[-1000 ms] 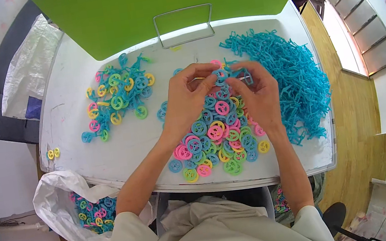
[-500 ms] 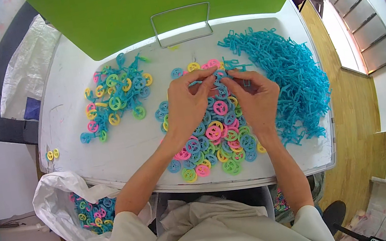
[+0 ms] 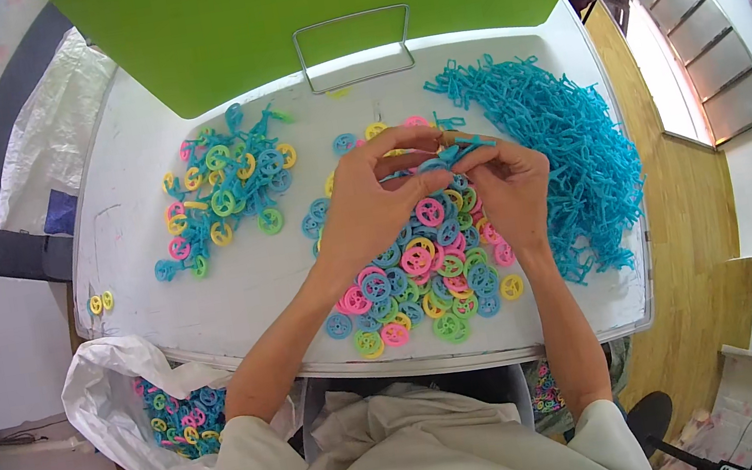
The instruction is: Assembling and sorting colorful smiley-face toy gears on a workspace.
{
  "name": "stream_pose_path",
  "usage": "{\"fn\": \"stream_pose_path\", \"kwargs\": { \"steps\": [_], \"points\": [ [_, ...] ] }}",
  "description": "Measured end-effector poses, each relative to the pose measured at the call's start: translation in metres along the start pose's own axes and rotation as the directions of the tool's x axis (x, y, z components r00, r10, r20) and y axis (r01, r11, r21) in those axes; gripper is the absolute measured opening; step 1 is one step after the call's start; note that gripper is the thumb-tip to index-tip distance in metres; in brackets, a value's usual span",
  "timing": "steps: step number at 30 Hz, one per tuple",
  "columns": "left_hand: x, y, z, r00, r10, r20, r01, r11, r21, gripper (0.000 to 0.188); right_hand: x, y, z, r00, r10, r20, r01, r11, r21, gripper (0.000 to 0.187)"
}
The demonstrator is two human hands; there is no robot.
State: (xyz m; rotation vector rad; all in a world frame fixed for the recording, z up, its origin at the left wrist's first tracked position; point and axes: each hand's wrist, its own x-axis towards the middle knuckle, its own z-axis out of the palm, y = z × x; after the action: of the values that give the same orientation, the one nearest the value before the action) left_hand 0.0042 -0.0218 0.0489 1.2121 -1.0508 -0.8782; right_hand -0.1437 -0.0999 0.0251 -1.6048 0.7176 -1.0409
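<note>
Both hands have lifted a little off the heap since a second ago and drawn together over its far edge, where they were spread lower among the wheels. Seen from the head camera, the left hand (image 3: 371,201) and the right hand (image 3: 508,186) meet fingertip to fingertip above the pile of coloured wheels (image 3: 420,262) in the middle of the desk (image 3: 160,299). Between them sits a small blue piece (image 3: 459,149), the left grip pressed on one end and the right grip pinching the other; whether a wheel is already fitted on it I cannot tell. Both wrists are bent down, forearms coming up from the lower edge, elbows apart. The likely slip, as I judge it, is the little piece twisting out of the pinch and dropping into the heap, where it would be hard to find. A blue heap of sticks (image 3: 570,155) lies just right; a smaller cluster of assembled wheels (image 3: 222,195) lies left.
</note>
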Motion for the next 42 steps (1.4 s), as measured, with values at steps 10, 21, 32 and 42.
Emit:
{"fn": "stream_pose_path", "kwargs": {
  "steps": [10,21,32,42],
  "points": [
    [0.001,-0.007,0.002,0.984,0.105,-0.145,-0.092,0.991,0.092,0.029,0.002,-0.008,0.004,0.997,0.078,0.023,-0.081,0.955,0.285,0.010],
    [-0.003,-0.004,0.004,0.985,0.054,-0.164,-0.046,0.998,0.050,0.025,0.006,-0.009,-0.002,0.897,0.421,0.133,-0.436,0.795,0.422,0.031],
    [0.019,-0.012,-0.037,0.922,0.315,-0.224,-0.176,0.859,0.480,0.021,0.009,-0.012,0.003,0.916,0.401,-0.008,-0.264,0.617,0.741,0.034],
    [0.019,-0.050,-0.057,0.981,0.190,-0.034,-0.086,0.592,0.801,0.021,0.002,-0.014,0.004,0.963,0.257,-0.077,-0.242,0.956,0.164,0.015]
  ]
}}
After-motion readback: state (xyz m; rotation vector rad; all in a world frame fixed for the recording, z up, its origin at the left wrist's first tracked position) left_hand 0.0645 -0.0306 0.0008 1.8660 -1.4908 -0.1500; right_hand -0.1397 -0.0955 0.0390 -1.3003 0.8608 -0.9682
